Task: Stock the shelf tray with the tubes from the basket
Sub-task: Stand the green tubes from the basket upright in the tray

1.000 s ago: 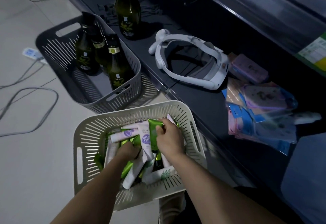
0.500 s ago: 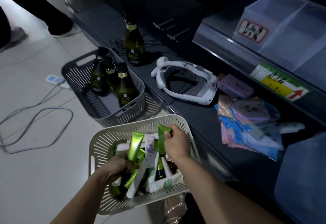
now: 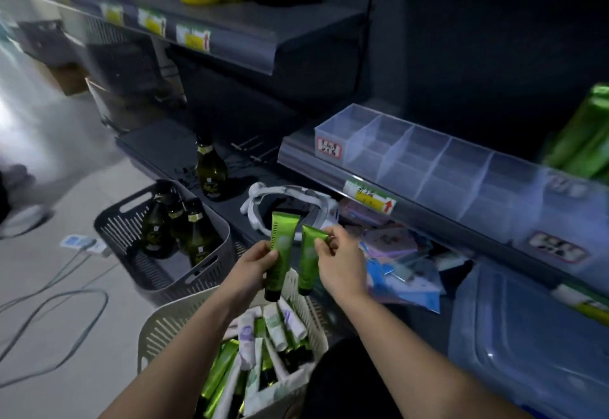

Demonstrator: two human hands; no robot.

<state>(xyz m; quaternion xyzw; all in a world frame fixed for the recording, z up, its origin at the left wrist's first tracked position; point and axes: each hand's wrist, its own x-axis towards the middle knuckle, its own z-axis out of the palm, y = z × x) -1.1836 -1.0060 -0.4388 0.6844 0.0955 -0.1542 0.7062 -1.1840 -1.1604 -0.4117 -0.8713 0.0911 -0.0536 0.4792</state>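
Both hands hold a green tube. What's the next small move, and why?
Probably lift the tube in the right hand to the clear tray on the shelf and drop it into a compartment. That hand is nearer the tray, whose compartments look bare; the left hand holds a second tube over the basket.

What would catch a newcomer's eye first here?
Two bright green tubes held up mid-frame: the left tube gripped by the left hand, the right tube pinched by the right hand, above the white basket. Then the clear divided shelf tray at upper right and the dark bottles in the grey basket at left.
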